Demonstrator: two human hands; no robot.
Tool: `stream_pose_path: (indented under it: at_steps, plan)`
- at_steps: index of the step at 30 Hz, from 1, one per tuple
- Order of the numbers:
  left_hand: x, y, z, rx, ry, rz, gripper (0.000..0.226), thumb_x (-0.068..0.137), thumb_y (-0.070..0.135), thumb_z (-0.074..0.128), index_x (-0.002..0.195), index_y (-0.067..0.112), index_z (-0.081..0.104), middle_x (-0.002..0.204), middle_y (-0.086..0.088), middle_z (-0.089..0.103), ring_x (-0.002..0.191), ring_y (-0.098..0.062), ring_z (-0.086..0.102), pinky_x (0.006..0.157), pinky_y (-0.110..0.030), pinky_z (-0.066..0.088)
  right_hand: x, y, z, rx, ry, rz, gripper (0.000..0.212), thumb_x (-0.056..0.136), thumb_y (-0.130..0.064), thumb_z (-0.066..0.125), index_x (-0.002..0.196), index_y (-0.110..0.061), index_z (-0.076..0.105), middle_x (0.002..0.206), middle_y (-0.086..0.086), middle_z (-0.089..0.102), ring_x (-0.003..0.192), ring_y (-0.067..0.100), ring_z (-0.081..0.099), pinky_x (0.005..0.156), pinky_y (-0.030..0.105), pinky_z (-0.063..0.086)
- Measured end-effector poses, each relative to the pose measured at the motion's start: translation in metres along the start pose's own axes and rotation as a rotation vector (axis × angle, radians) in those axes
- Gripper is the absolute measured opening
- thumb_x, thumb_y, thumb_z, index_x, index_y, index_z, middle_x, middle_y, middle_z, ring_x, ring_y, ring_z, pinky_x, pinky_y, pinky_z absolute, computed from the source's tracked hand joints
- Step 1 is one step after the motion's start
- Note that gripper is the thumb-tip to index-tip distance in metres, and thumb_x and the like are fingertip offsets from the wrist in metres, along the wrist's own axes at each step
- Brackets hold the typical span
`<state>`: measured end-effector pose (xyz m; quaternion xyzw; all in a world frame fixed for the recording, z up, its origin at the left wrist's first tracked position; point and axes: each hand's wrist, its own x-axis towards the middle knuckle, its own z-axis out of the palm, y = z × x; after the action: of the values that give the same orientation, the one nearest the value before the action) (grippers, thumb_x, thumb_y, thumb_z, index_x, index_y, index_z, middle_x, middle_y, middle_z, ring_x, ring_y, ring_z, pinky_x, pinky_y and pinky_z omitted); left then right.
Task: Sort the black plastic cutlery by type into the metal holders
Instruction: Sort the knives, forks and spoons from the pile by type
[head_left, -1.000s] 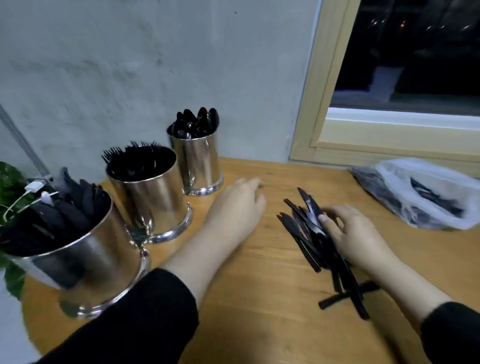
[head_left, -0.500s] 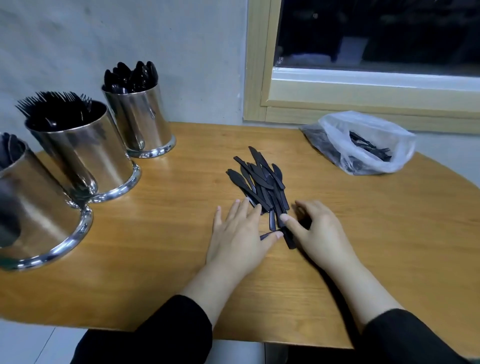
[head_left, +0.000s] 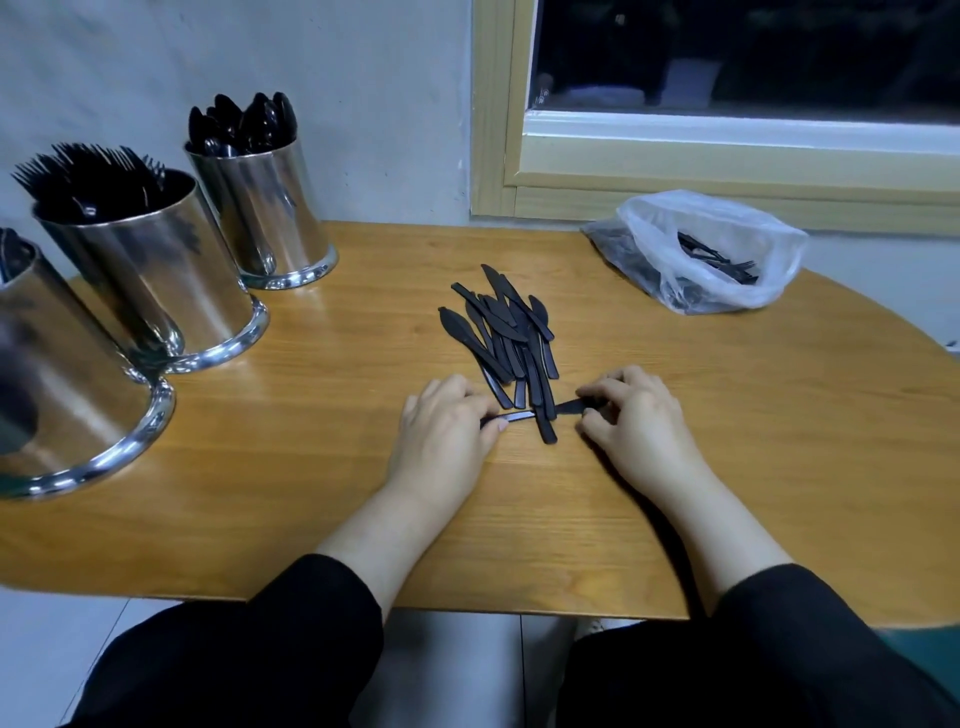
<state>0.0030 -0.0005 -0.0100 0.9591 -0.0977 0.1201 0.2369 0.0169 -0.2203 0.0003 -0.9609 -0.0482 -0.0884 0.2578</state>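
- Pile of black plastic knives (head_left: 506, 338) lies mid-table on the wooden table (head_left: 322, 467), matte, thin, roughly a dozen, overlapping in a loose fan.
- Long axes run mostly near-to-far; blade tips point away toward the wall, handles toward the person.
- One crosswise knife (head_left: 540, 413) lies under the handle ends, its long axis left-to-right.
- Left hand (head_left: 447, 431): fingers curled, thumb and fingertips pinching the left end of the crosswise knife.
- Right hand (head_left: 634, 415): fingers curled, pinching its right end.
- Three metal holders stand left: far one with spoons (head_left: 262, 208), middle one with forks (head_left: 145, 265), near one (head_left: 62, 384), contents unclear.
- Clear plastic bag (head_left: 701, 249) with more cutlery sits far right, under the window.
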Motion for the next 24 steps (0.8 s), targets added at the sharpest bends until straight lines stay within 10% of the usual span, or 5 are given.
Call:
stream_pose_path:
  at_steps: [24]
  plan:
    - [-0.023, 0.033, -0.022, 0.136, -0.266, 0.146, 0.019, 0.104, 0.036, 0.05, 0.115, 0.021, 0.057, 0.118, 0.001, 0.054, 0.116, -0.021, 0.046, 0.101, -0.042, 0.034, -0.03, 0.001, -0.06, -0.179, -0.468, -0.129, 0.014, 0.095, -0.037, 0.065, 0.088, -0.032, 0.054, 0.099, -0.016, 0.054, 0.094, 0.004, 0.049, 0.087, 0.029, 0.041]
